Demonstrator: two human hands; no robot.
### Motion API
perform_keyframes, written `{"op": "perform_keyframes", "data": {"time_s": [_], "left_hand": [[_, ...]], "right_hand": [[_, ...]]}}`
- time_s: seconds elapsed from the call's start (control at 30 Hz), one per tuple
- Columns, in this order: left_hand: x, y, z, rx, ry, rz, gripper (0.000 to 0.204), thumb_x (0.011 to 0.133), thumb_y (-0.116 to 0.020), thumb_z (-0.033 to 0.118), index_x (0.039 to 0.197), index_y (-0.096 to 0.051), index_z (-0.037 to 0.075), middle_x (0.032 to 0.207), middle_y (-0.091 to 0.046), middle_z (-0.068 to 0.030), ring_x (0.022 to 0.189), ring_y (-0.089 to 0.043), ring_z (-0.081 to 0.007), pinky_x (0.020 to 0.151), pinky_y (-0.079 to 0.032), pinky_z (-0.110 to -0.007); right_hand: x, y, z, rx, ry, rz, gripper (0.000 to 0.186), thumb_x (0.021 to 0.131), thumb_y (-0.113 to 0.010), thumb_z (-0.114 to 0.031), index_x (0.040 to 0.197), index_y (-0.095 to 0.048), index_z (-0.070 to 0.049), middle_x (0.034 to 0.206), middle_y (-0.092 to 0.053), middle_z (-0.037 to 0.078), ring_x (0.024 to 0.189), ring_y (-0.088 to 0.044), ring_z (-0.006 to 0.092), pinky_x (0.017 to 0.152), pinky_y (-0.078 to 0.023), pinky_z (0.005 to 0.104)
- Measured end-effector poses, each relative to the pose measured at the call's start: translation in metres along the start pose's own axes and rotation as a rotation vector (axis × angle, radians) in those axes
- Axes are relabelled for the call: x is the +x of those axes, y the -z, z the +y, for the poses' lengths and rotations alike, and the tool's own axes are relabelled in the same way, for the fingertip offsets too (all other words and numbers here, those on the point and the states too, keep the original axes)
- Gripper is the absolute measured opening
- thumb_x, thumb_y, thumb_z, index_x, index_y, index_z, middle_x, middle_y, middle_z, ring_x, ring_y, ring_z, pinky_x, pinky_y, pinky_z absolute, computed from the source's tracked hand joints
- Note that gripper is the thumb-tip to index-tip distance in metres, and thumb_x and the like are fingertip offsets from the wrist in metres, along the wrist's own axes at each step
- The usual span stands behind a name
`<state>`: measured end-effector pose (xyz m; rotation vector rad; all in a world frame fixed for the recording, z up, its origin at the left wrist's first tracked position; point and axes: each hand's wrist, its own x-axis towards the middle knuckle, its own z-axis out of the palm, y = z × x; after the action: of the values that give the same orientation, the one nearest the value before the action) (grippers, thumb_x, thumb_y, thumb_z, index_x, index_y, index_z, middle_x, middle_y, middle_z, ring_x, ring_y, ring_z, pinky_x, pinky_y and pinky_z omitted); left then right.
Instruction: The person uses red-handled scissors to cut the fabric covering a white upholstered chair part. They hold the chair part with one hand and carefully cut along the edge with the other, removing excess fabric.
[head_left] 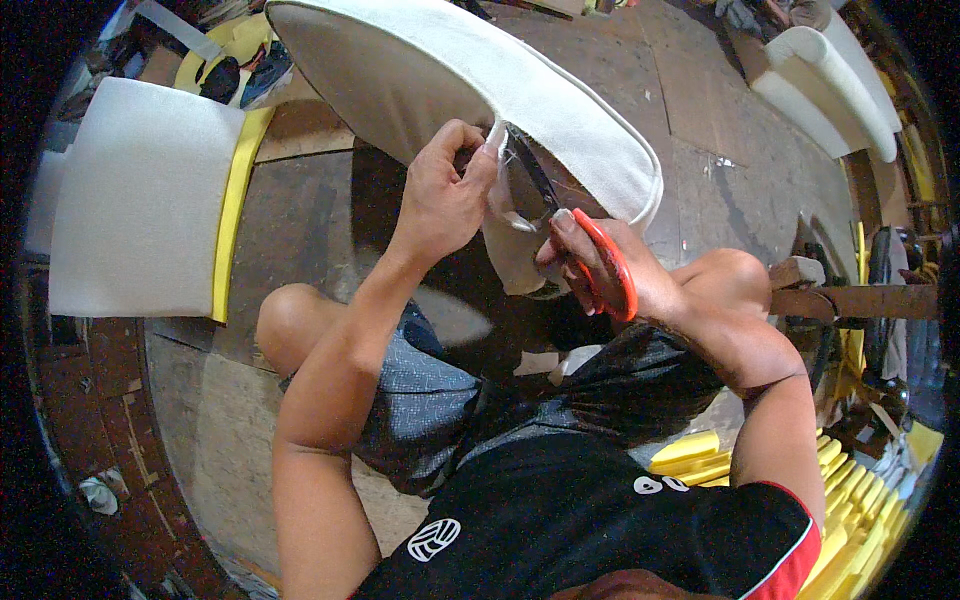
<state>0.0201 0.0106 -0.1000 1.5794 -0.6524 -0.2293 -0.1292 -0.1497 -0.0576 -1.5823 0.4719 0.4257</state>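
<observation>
At upper centre, the left grip (pixel 448 188) pinches the cover's (pixel 490 75) edge, apparently steadying it for scissors (pixel 541 180) grasped in the right grip (pixel 641 265).

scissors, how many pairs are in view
1: the red-handled scissors in the right hand, blades beside the cream fabric cover that the left hand pinches. Others may be hidden in the surrounding clutter.
</observation>
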Motion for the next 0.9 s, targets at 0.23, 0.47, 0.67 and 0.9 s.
{"op": "perform_keyframes", "data": {"time_s": [0.23, 0.47, 0.67, 0.9], "left_hand": [[0.0, -0.002, 0.0, 0.08, -0.113, 0.018, 0.016, 0.097, -0.057, 0.016, 0.088, -0.055, 0.002, 0.066, -0.05, 0.0007, 0.058, -0.046, -0.0063, 0.052, -0.04, -0.025], [-0.001, -0.002, -0.005, 0.004, -0.024, 0.001, 0.018, 0.097, -0.058, 0.017, 0.088, -0.055, 0.001, 0.064, -0.05, -0.0002, 0.059, -0.046, -0.0063, 0.052, -0.04, -0.026], [0.003, 0.001, -0.006, 0.006, -0.006, 0.072, 0.015, 0.093, -0.058, 0.014, 0.087, -0.056, 0.001, 0.068, -0.053, -0.0016, 0.062, -0.048, -0.0066, 0.054, -0.041, -0.026], [0.006, 0.003, -0.013, -0.005, 0.082, 0.185, 0.014, 0.091, -0.058, 0.014, 0.087, -0.058, 0.0, 0.073, -0.058, -0.0047, 0.064, -0.052, -0.0098, 0.058, -0.045, -0.028]], "right_hand": [[0.005, -0.004, -0.001, -0.017, 0.025, 0.037, 0.06, 0.096, -0.048, -0.06, 0.09, -0.064, -0.002, 0.058, -0.048, 0.0, 0.04, -0.046, 0.0116, 0.037, -0.038, 0.0251], [0.008, -0.009, -0.003, -0.056, 0.072, 0.087, 0.055, 0.094, -0.053, -0.059, 0.086, -0.064, -0.006, 0.055, -0.047, -0.003, 0.039, -0.043, 0.0083, 0.036, -0.033, 0.0233], [0.004, -0.006, -0.005, -0.142, 0.115, 0.103, 0.051, 0.094, -0.056, -0.057, 0.083, -0.062, -0.008, 0.052, -0.044, -0.006, 0.039, -0.04, 0.0058, 0.037, -0.029, 0.0224], [-0.001, -0.004, -0.004, -0.064, 0.024, 0.108, 0.055, 0.095, -0.057, -0.054, 0.087, -0.068, -0.001, 0.072, -0.06, 0.001, 0.066, -0.053, 0.0082, 0.059, -0.044, 0.0259]]}}
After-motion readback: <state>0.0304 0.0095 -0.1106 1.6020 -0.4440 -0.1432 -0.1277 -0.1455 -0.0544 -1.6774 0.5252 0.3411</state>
